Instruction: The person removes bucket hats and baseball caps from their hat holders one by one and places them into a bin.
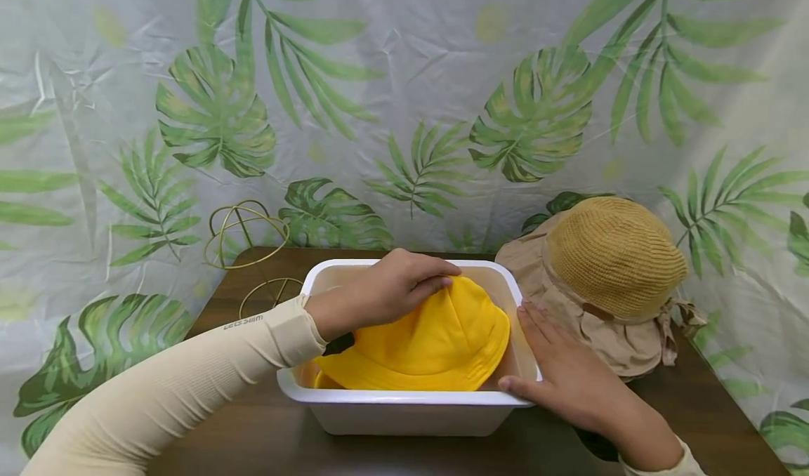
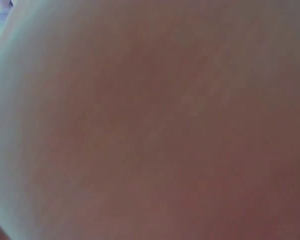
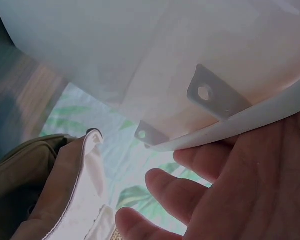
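head view down into white tub

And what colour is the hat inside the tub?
The hat is bright yellow; the head view shows it best.

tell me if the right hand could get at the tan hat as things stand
Probably yes: the tan hat lies close beside the right hand, and nothing shows between them. That hand seems only to rest against the white tub, so it would likely just need to come away from it.

Yellow hat inside a white basin
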Demonstrator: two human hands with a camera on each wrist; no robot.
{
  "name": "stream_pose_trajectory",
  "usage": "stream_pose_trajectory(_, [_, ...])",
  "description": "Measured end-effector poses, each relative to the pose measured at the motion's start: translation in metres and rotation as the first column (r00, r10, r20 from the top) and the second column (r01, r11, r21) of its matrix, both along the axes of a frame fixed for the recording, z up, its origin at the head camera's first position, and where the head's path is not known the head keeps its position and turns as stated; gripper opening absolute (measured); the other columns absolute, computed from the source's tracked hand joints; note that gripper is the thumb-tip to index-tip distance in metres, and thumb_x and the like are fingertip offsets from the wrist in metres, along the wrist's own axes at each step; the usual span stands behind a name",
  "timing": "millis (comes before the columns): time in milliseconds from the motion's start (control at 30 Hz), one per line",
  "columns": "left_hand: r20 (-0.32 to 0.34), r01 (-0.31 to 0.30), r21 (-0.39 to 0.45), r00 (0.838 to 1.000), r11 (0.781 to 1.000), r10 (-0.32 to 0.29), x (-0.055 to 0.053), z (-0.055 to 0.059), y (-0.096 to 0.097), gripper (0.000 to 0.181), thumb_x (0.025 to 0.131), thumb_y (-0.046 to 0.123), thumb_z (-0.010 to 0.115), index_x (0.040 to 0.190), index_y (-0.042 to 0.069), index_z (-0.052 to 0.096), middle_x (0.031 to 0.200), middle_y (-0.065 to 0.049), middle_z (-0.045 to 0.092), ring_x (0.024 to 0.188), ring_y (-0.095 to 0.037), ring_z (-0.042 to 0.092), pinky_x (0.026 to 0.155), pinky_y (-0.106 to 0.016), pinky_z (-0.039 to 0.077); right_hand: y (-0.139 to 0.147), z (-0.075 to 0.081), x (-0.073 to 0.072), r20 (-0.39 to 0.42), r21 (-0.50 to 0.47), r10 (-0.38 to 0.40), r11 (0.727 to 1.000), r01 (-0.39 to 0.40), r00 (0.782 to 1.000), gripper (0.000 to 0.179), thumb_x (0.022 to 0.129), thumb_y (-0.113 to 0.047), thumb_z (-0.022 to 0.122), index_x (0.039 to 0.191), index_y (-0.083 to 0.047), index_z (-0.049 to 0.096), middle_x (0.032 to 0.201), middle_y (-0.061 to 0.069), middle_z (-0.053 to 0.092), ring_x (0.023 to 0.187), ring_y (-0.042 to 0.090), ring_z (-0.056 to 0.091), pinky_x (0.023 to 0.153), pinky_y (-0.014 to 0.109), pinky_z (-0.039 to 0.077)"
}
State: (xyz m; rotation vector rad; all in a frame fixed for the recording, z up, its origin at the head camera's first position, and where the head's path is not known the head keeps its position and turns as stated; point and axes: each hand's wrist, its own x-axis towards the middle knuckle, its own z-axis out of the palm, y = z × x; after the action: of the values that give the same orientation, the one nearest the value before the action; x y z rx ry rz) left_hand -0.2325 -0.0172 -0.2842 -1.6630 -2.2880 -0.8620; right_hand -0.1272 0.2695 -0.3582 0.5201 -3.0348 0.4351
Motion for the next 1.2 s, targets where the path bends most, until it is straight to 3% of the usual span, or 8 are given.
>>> stream_pose_trajectory(133, [0.029, -0.059, -0.052, 0.998, 0.997, 0.061, 0.002, -0.002, 0.001, 0.026, 0.101, 0.011, 0.057, 0.123, 0.004, 0.068, 0.116, -0.004, 0.071, 0.103, -0.014, 0.067, 0.09, -0.022, 0.052, -0.001, 0.0, 0.0, -0.016, 0.006, 0.011, 1.0, -0.011, 1.0, 0.103, 0.088, -0.067, 0.059, 0.155, 0.003, 0.024, 0.161, 0.02, 0.023, 0.147, 0.041, 0.02, 0.112, 0.062, 0.024])
stream_pose_trajectory(267, [0.088, -0.098, -0.154, 0.99, 0.983, 0.112, 0.003, -0.011, -0.004, 0.028, 0.102, 0.014, 0.056, 0.126, 0.005, 0.067, 0.12, -0.004, 0.069, 0.108, -0.015, 0.065, 0.096, -0.027, 0.051, -0.001, 0.0, 0.001, -0.034, 0.015, 0.015, 1.0, -0.015, 0.999, 0.104, 0.088, -0.068, 0.058, 0.155, 0.004, 0.024, 0.161, 0.02, 0.023, 0.146, 0.041, 0.02, 0.112, 0.061, 0.024])
stream_pose_trajectory(433, [0.136, -0.088, -0.278, 0.982, 0.957, 0.13, 0.003, -0.025, -0.01, 0.033, 0.103, 0.017, 0.055, 0.132, 0.006, 0.064, 0.126, -0.004, 0.067, 0.109, -0.014, 0.064, 0.099, -0.03, 0.049, -0.001, 0.001, 0.002, -0.04, 0.017, 0.018, 1.0, -0.018, 0.999, 0.104, 0.087, -0.068, 0.058, 0.154, 0.005, 0.025, 0.16, 0.021, 0.023, 0.146, 0.042, 0.02, 0.113, 0.061, 0.024])
stream_pose_trajectory(567, [0.158, -0.062, -0.35, 0.98, 0.935, 0.124, 0.003, -0.036, -0.011, 0.034, 0.104, 0.019, 0.053, 0.135, 0.008, 0.062, 0.126, -0.003, 0.067, 0.097, -0.009, 0.063, 0.092, -0.026, 0.051, 0.001, 0.001, 0.001, -0.038, 0.019, 0.023, 1.0, -0.023, 0.999, 0.104, 0.088, -0.067, 0.059, 0.155, 0.004, 0.024, 0.161, 0.021, 0.022, 0.146, 0.042, 0.02, 0.112, 0.061, 0.025])
stream_pose_trajectory(800, [0.204, -0.051, -0.442, 0.967, 0.895, 0.155, 0.001, -0.048, -0.012, 0.035, 0.105, 0.021, 0.052, 0.137, 0.011, 0.061, 0.129, -0.001, 0.065, 0.105, -0.007, 0.061, 0.099, -0.027, 0.049, 0.001, -0.001, 0.002, -0.036, 0.012, 0.026, 1.0, -0.025, 0.999, 0.103, 0.088, -0.066, 0.059, 0.155, 0.004, 0.024, 0.162, 0.02, 0.02, 0.147, 0.042, 0.019, 0.113, 0.061, 0.024])
stream_pose_trajectory(1000, [0.198, -0.036, -0.477, 0.969, 0.878, 0.147, 0.001, -0.049, -0.013, 0.042, 0.105, 0.026, 0.051, 0.144, 0.01, 0.054, 0.138, -0.002, 0.059, 0.118, -0.011, 0.059, 0.105, -0.03, 0.044, 0.001, -0.001, 0.001, -0.024, 0.011, 0.021, 1.0, -0.02, 1.0, 0.103, 0.088, -0.066, 0.06, 0.155, 0.003, 0.023, 0.162, 0.02, 0.019, 0.147, 0.043, 0.018, 0.112, 0.062, 0.025])
stream_pose_trajectory(1200, [0.175, -0.091, -0.427, 0.968, 0.9, 0.18, 0.005, -0.036, -0.027, 0.053, 0.104, 0.03, 0.053, 0.151, 0.006, 0.042, 0.151, -0.007, 0.045, 0.138, -0.021, 0.043, 0.115, -0.037, 0.033, 0.001, 0.0, 0.0, -0.022, 0.01, 0.019, 1.0, -0.018, 1.0, 0.102, 0.088, -0.064, 0.061, 0.155, 0.004, 0.024, 0.162, 0.02, 0.019, 0.147, 0.043, 0.019, 0.112, 0.063, 0.025])
